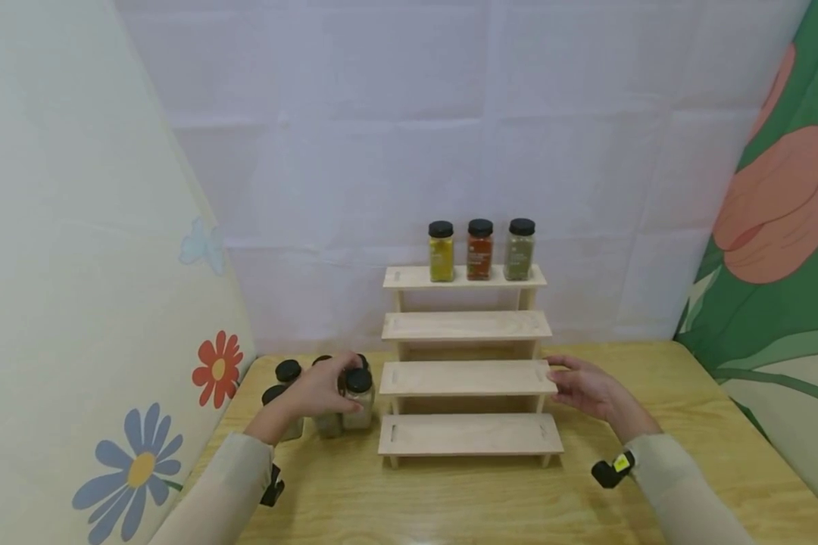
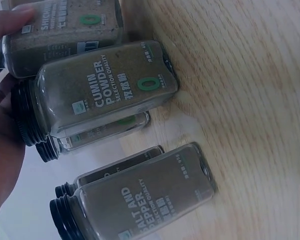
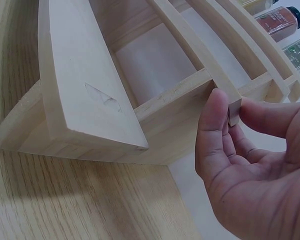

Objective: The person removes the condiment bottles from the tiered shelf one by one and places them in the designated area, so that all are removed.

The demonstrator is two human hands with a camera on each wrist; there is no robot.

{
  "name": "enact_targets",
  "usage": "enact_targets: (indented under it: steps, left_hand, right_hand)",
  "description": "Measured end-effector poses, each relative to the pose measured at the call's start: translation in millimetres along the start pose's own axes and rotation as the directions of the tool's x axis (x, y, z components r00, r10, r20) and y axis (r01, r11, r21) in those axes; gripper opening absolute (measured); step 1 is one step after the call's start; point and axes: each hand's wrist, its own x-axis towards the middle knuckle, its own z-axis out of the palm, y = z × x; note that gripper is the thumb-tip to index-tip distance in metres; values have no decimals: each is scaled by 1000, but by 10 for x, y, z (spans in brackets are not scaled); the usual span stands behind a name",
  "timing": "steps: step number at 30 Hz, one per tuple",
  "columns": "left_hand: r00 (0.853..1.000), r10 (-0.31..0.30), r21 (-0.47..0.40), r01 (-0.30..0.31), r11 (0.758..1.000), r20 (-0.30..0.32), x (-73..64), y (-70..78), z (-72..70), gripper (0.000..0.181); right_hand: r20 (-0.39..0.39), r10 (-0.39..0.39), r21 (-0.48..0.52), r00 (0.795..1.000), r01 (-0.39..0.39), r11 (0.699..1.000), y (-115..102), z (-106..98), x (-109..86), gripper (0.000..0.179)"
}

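Note:
My left hand (image 1: 319,389) grips a spice jar (image 1: 359,412) with a black lid, at the right of a group of jars. In the left wrist view a finger lies across that jar (image 2: 70,37); a cumin powder jar (image 2: 107,92) stands close beside it. My right hand (image 1: 589,390) pinches the right end of the second step from the bottom (image 1: 463,378) on a pale wooden step rack. The right wrist view has thumb and fingers (image 3: 212,120) on either side of that board's end. Three jars stand on the top step: yellow (image 1: 441,257), red (image 1: 479,259) and green (image 1: 519,259).
More black-lidded jars stand left of the rack, one labelled salt and pepper (image 2: 150,195), partly behind the left hand in the head view. The rack's bottom step (image 1: 470,435) faces the front of the wooden table (image 1: 450,499). A white cloth (image 1: 409,151) hangs behind.

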Motion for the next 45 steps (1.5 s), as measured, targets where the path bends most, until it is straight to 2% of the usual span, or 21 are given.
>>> enact_targets:
  steps: [14,21,26,30,37,40,45]
  left_hand:
    - [998,-18,61,15,998,62,32,14,50,57]
    - [997,-4,71,-1,998,72,37,22,50,57]
    - [996,-41,110,31,993,85,41,19,64,58]
    - [992,-87,130,75,989,91,50,43,63,62]
    - [987,-131,115,120,986,93,25,91,42,65]
    - [989,-106,116,94,989,99,12,78,33,65]
    - [994,16,111,-29,993,111,8,85,-15,59]
  right_hand:
    - [-8,6,-6,1000,-6,1000,12,-11,13,47]
    - [-7,2,-6,1000,-2,1000,-11,-2,-8,38]
    - [-9,-2,0,1000,2,1000,-3,14,-11,33]
    - [-16,-8,-7,1000,7,1000,8,3,-5,37]
    - [-23,-3,-16,1000,3,1000,16,0,-3,41]
    - [-15,-6,-9,1000,6,1000,15,8,0,40]
    - [-10,-5,5,1000,5,1000,15,3,-2,43]
